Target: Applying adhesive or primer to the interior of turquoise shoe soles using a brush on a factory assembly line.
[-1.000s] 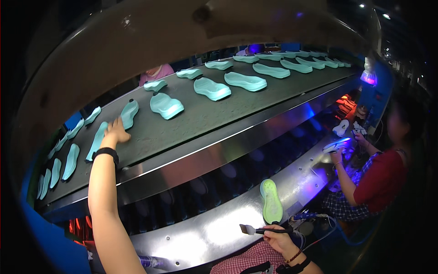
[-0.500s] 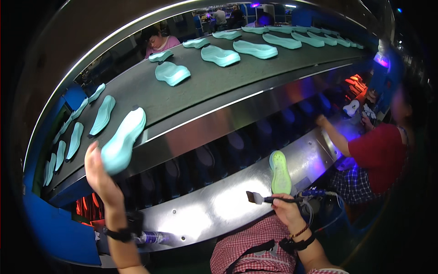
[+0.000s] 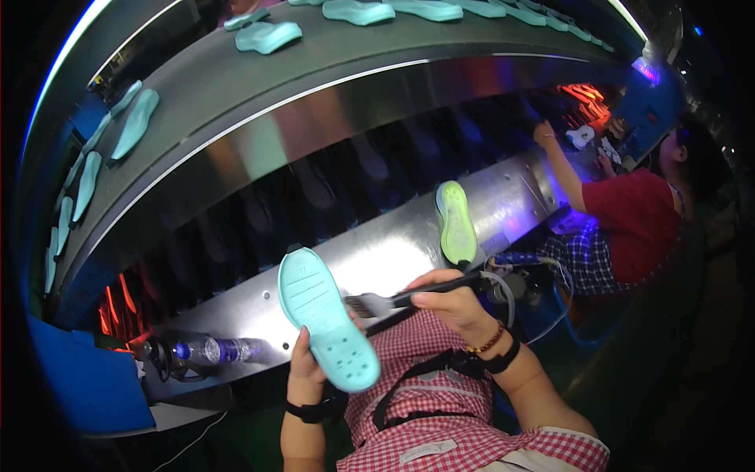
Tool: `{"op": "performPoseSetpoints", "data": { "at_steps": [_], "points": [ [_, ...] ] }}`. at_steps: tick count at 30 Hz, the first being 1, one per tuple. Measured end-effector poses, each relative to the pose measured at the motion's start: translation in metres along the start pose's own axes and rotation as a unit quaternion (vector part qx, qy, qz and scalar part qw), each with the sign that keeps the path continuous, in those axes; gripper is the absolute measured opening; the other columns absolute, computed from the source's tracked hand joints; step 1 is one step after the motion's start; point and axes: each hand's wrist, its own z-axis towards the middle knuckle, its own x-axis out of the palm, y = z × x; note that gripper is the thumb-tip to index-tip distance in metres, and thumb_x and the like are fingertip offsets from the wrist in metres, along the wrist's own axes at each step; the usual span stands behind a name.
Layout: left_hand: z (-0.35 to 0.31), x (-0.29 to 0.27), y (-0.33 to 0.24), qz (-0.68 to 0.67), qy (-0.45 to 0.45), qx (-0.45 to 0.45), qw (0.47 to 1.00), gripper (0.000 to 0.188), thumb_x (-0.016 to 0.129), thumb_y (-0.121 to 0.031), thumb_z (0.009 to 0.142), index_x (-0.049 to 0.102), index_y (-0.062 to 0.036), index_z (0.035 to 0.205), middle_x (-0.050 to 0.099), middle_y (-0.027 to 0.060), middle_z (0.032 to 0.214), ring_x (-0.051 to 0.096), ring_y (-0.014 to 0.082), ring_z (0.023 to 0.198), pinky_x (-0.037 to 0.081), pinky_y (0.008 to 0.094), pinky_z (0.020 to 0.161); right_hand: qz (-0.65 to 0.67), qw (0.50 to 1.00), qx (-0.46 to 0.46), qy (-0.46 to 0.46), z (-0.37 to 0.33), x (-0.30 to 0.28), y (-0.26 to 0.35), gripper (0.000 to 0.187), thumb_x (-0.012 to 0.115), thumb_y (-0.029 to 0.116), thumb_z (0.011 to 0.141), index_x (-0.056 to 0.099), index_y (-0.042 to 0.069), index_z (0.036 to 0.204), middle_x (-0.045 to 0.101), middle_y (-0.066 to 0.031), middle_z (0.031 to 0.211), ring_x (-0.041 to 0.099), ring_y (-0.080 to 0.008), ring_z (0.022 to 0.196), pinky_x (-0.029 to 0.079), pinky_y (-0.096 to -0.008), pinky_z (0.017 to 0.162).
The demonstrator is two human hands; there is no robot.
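A turquoise shoe sole (image 3: pixel 314 295), with grooves at one end and small holes at the other, is in my left hand (image 3: pixel 305 363). The fingers are wrapped round its edge, and some are hidden behind it. My right hand (image 3: pixel 458 308) grips the black handle of a flat brush (image 3: pixel 410 297). Its dark bristles are right beside the sole's edge; I cannot tell whether they touch it. Beyond my right hand, a yellow-green sole (image 3: pixel 456 222) with a bluish rim lies on the shiny metal ledge (image 3: pixel 393 236).
Several turquoise soles (image 3: pixel 267 36) lie on a dark conveyor belt (image 3: pixel 189 102) across the back. Dark soles stand below it. Plastic bottles (image 3: pixel 228 351) lie at the ledge's left end. At right are a hose (image 3: pixel 503 291) and a co-worker in a red shirt (image 3: pixel 633 208).
My left hand has brought a turquoise sole off the belt, down and toward the brush. The right hand still holds the brush, a little higher in the picture. The view has tilted downward.
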Motion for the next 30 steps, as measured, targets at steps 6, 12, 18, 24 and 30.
{"op": "performPoseSetpoints", "data": {
  "at_steps": [6,12,18,24,30],
  "points": [
    [0.009,0.033,0.026,-0.252,0.053,0.002,0.966,0.086,0.021,-0.075,0.077,0.035,-0.0118,0.133,0.047,0.0247,0.121,0.047,0.0452,0.108,0.034,0.0652,0.088,-0.024,0.998,0.065,-0.008,0.035,0.011,-0.029,0.021,0.065,0.005,0.077,0.063,-0.002,0.096,0.065,-0.0076,0.089,0.058,-0.0110,0.083,0.046,-0.0235,0.077],
    [0.013,0.034,0.034,-0.246,0.048,-0.001,0.968,0.085,0.015,-0.073,0.080,0.035,-0.0091,0.132,0.052,0.0220,0.114,0.053,0.0421,0.102,0.041,0.0568,0.088,-0.040,0.997,0.058,-0.026,0.045,0.019,-0.031,0.019,0.064,0.003,0.077,0.063,-0.003,0.095,0.064,-0.0069,0.087,0.057,-0.0097,0.078,0.045,-0.0227,0.073],
    [0.029,0.039,0.049,-0.199,-0.085,0.074,0.974,0.077,0.017,-0.068,0.084,0.036,-0.0113,0.131,0.048,0.0137,0.123,0.047,0.0324,0.112,0.037,0.0482,0.095,-0.245,0.969,0.020,-0.023,0.043,0.046,-0.021,0.017,0.065,0.008,0.077,0.065,-0.002,0.092,0.066,-0.0065,0.085,0.060,-0.0097,0.079,0.046,-0.0215,0.074],
    [0.031,0.028,0.028,-0.172,-0.208,0.159,0.950,0.065,0.019,-0.060,0.088,0.043,-0.0118,0.123,0.050,0.0071,0.116,0.049,0.0235,0.106,0.040,0.0383,0.092,-0.442,0.878,-0.121,0.141,0.014,0.052,-0.022,0.021,0.065,0.017,0.071,0.068,0.005,0.089,0.064,-0.0121,0.077,0.059,-0.0232,0.073,0.046,-0.0305,0.065],
    [0.011,0.023,0.009,-0.119,-0.085,0.128,0.981,0.067,0.021,-0.063,0.086,0.050,-0.0105,0.116,0.057,0.0104,0.106,0.059,0.0273,0.088,0.049,0.0413,0.076,-0.368,0.893,-0.003,0.259,-0.001,0.027,0.013,0.024,0.068,0.013,0.073,0.066,0.004,0.094,0.066,-0.0084,0.084,0.061,-0.0166,0.071,0.049,-0.0278,0.065]
  ]
}}
